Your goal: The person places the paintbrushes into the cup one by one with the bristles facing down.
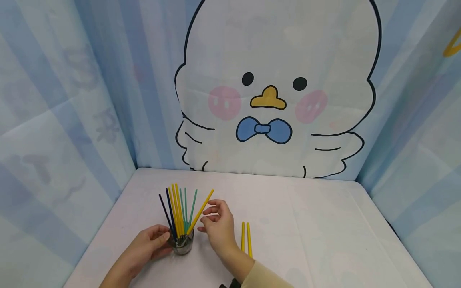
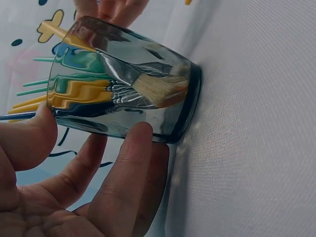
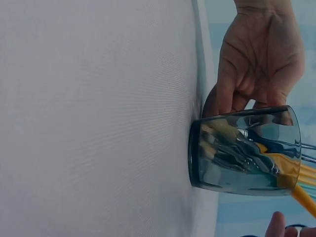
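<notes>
A small clear glass (image 1: 183,249) stands on the white-covered table with several paintbrushes in it, bristles down. In the left wrist view, pale bristles (image 2: 160,90) show through the glass wall. My left hand (image 1: 145,243) holds the glass from its left side, thumb near the rim and fingertips along the wall. Dark-blue handles (image 1: 166,212), yellow handles (image 1: 177,210) and thin green handles (image 1: 192,208) rise from it. One thicker yellow brush (image 1: 202,208) leans out to the right. Beside that brush is my right hand (image 1: 220,229), its fingers loosely bent and holding nothing.
Two yellow handles (image 1: 243,238) lie on the table to the right of my right wrist, their lower ends hidden by the forearm. A small black object (image 1: 234,284) shows at the bottom edge by the sleeve. Behind the table hangs a printed curtain (image 1: 273,156).
</notes>
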Motion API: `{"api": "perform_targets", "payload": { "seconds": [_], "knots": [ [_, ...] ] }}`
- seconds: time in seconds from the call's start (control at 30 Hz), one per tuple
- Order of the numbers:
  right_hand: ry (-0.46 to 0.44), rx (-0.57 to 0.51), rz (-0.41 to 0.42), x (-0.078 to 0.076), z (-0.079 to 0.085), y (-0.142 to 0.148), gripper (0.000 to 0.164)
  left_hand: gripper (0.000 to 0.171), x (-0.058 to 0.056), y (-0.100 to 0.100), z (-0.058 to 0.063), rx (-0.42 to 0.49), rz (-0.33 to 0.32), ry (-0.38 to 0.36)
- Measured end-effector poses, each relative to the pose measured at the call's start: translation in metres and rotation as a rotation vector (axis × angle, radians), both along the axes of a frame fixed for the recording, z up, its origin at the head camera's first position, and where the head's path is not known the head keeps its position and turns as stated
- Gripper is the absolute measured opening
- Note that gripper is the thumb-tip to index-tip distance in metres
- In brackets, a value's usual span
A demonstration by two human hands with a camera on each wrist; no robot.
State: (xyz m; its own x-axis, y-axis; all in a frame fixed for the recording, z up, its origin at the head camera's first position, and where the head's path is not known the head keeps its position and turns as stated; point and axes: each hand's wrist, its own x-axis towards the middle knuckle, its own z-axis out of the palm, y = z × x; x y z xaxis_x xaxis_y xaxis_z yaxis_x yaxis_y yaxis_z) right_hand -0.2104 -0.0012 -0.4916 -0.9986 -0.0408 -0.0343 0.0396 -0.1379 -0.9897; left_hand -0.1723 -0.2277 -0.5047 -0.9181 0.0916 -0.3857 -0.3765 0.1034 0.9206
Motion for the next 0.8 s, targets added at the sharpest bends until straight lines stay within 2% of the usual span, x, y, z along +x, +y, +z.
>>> {"api": "perform_targets", "payload": {
  "seconds": [0.23,0.43,0.8],
  "knots": [
    [-0.019,-0.015,-0.024,-0.001,-0.004,0.009,0.048,0.038,0.000,-0.002,-0.001,0.018,-0.022,0.009],
    [-0.035,-0.007,-0.027,0.000,-0.001,0.019,0.048,0.040,0.001,-0.004,0.001,0.024,-0.045,0.018],
    [-0.047,0.013,-0.023,0.004,0.001,0.041,0.057,0.038,0.000,-0.001,0.001,-0.002,-0.025,0.008]
  ]
}}
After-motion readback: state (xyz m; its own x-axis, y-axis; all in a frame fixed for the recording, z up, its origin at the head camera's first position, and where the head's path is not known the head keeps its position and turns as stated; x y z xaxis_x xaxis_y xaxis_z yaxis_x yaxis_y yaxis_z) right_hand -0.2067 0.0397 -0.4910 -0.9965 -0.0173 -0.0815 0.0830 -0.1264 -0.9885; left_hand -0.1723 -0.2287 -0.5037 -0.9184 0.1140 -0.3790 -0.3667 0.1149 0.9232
